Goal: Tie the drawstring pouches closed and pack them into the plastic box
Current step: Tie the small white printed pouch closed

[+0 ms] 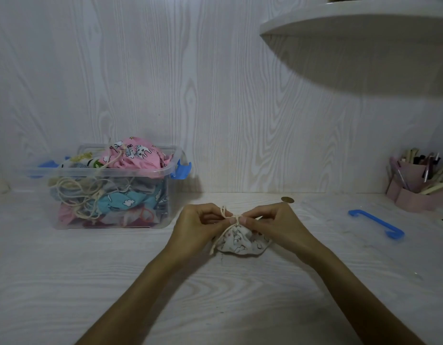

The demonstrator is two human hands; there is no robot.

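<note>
Currently, scene: person seated at a pale wood-grain tabletop (66,282), both forearms reaching forward
pouch: small white printed drawstring pouch (240,242) lies on the tabletop at centre, neck gathered, directly under both hands
cord: cream drawstring (236,216) crossed at the pouch neck, one loop sticking up by the left fingers, one loose end trailing down the pouch's left side
left hand: left hand (198,225) curled, grip clamped on the cord, thumb and forefinger pinching it just left of the crossing
right hand: right hand (275,222) curled, grip clamped on the cord, pinching it just right of the crossing
box: clear plastic box (163,210) with blue latches (181,169) stands at left against the wall, well apart from the hands, lid off
box contents: heaped with pouches; pink cat-print pouch (135,155) on top above the rim, blue cloud-print one lower down, cream cords tangled at the front
other: blue plastic handle (375,223) lies at right; pink pen holder (414,185) far right; coin (287,200) just beyond the right hand; white shelf (352,23) upper right
</note>
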